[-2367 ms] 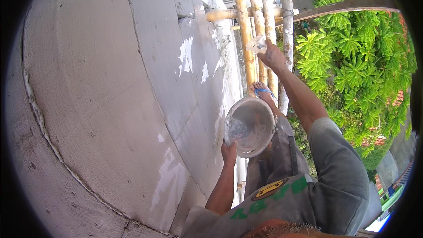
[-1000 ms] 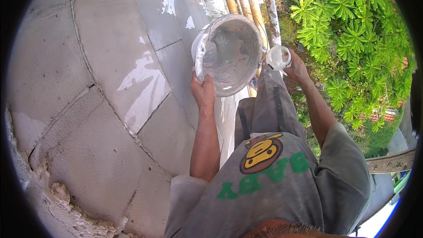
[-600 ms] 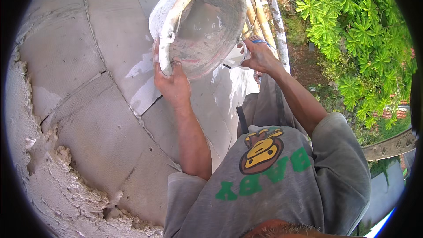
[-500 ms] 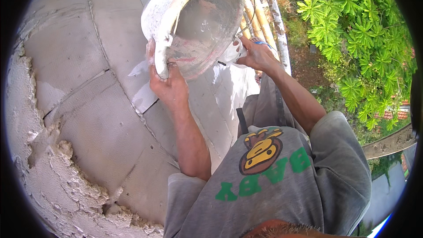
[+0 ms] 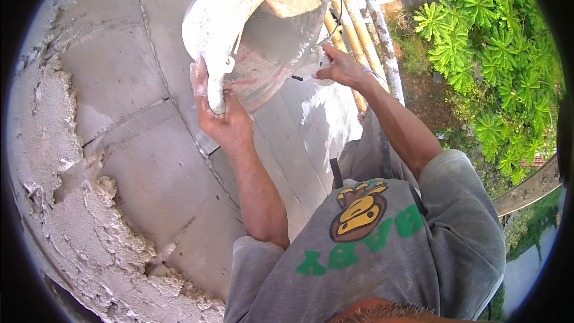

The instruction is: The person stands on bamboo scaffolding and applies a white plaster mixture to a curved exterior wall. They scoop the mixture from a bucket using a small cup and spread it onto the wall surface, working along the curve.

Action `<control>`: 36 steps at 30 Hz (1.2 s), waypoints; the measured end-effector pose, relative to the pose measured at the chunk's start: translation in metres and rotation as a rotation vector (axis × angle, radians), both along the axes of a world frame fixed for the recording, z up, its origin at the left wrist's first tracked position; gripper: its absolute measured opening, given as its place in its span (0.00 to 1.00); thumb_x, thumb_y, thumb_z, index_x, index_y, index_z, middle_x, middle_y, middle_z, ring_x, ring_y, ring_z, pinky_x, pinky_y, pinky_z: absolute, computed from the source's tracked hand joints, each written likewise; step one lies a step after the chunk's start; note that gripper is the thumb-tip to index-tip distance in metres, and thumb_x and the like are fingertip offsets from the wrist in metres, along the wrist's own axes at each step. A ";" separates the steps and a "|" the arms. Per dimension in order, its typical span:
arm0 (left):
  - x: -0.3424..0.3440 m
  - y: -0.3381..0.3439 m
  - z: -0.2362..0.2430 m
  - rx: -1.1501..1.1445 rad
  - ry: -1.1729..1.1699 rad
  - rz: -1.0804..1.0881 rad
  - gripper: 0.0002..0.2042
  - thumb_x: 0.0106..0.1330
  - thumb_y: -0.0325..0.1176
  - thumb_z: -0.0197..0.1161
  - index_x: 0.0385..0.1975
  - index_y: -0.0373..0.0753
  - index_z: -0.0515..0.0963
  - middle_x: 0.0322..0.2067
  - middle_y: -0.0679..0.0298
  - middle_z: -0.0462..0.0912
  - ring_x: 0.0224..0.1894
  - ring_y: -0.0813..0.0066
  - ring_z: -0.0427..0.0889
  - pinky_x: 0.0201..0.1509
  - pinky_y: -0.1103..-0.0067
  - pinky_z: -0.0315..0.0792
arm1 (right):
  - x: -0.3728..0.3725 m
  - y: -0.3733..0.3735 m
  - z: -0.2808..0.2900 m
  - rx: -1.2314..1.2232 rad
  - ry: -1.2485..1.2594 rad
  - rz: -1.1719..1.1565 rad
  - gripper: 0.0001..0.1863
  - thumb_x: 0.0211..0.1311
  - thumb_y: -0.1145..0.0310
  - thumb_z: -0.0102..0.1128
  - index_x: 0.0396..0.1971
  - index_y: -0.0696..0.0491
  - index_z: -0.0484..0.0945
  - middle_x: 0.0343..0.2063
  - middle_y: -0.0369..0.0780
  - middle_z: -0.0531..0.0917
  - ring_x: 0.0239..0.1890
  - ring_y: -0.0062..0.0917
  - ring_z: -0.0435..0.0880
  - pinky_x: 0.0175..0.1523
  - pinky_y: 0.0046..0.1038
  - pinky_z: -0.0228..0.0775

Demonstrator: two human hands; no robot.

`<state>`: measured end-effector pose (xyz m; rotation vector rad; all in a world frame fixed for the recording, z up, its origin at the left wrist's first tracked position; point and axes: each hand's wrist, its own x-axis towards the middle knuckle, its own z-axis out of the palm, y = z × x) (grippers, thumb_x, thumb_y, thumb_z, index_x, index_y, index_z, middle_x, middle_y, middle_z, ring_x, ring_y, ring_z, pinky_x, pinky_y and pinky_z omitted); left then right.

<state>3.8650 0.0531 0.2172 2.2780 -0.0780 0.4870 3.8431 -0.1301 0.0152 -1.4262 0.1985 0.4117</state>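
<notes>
A mortar-smeared white bucket point(image 5: 202, 27) is tilted on its side in front of me, its mouth facing right and toward me. Its hollow shows grey inside with reddish streaks near the lower wall. My left hand point(image 5: 226, 122) is closed around a white, caked projection at the bucket's near rim, thumb on the inner side. At the far side of the mouth, my right hand point(image 5: 347, 72) pinches a pale, translucent plastic piece point(image 5: 312, 67) beside the rim; its exact kind is unclear. A thin dark wire handle point(image 5: 341, 1) arcs over the bucket's right side.
Grey block wall point(image 5: 143, 161) with dark joints spreads behind the bucket. Rough wet-looking mortar point(image 5: 98, 245) covers its left and lower left. Bamboo poles point(image 5: 359, 30) and a paint-spattered pole point(image 5: 382, 33) stand at the upper right. Leafy green branches point(image 5: 484, 42) and ground lie beyond.
The bucket has shifted a little left against the wall, with my left hand on it. My right hand has moved slightly up, still at the plastic piece. The whole view has turned slightly.
</notes>
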 end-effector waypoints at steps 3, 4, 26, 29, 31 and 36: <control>0.002 -0.001 0.004 0.038 -0.038 0.011 0.19 0.60 0.17 0.54 0.53 0.24 0.73 0.47 0.54 0.78 0.47 0.70 0.77 0.52 0.76 0.70 | 0.014 0.000 0.007 -0.021 0.020 0.002 0.29 0.47 0.75 0.71 0.52 0.51 0.73 0.42 0.35 0.81 0.46 0.23 0.77 0.55 0.26 0.65; 0.005 0.004 0.003 0.056 -0.050 0.024 0.19 0.60 0.17 0.54 0.53 0.24 0.73 0.46 0.54 0.79 0.46 0.70 0.77 0.51 0.76 0.70 | 0.019 0.001 0.008 -0.033 -0.030 -0.010 0.29 0.47 0.75 0.70 0.52 0.51 0.73 0.41 0.35 0.82 0.46 0.23 0.77 0.55 0.25 0.65; -0.069 0.029 -0.104 -0.847 0.868 0.644 0.24 0.55 0.29 0.65 0.53 0.29 0.73 0.45 0.56 0.80 0.44 0.64 0.78 0.53 0.71 0.70 | -0.103 -0.154 -0.122 -0.144 0.065 -0.400 0.37 0.40 0.82 0.59 0.59 0.56 0.68 0.47 0.43 0.79 0.49 0.28 0.80 0.56 0.28 0.69; -0.119 0.051 -0.127 -0.749 0.914 0.714 0.25 0.54 0.31 0.66 0.53 0.28 0.73 0.45 0.55 0.80 0.45 0.63 0.79 0.51 0.69 0.71 | -0.066 -0.156 -0.103 -0.287 0.045 -0.342 0.33 0.44 0.74 0.63 0.57 0.57 0.69 0.46 0.46 0.81 0.49 0.32 0.81 0.56 0.31 0.70; -0.149 0.053 -0.143 -0.683 0.983 0.707 0.24 0.55 0.31 0.67 0.52 0.30 0.73 0.43 0.56 0.80 0.43 0.63 0.80 0.48 0.69 0.73 | -0.019 -0.152 -0.090 -0.360 -0.104 -0.397 0.31 0.46 0.71 0.65 0.55 0.58 0.70 0.44 0.48 0.81 0.47 0.34 0.81 0.54 0.32 0.70; -0.195 0.035 -0.137 -0.682 1.127 0.705 0.22 0.56 0.34 0.68 0.50 0.31 0.75 0.41 0.57 0.81 0.41 0.65 0.81 0.45 0.71 0.74 | 0.178 -0.045 0.109 -0.562 -0.568 -0.445 0.29 0.52 0.59 0.63 0.52 0.58 0.71 0.38 0.50 0.82 0.42 0.42 0.82 0.45 0.39 0.72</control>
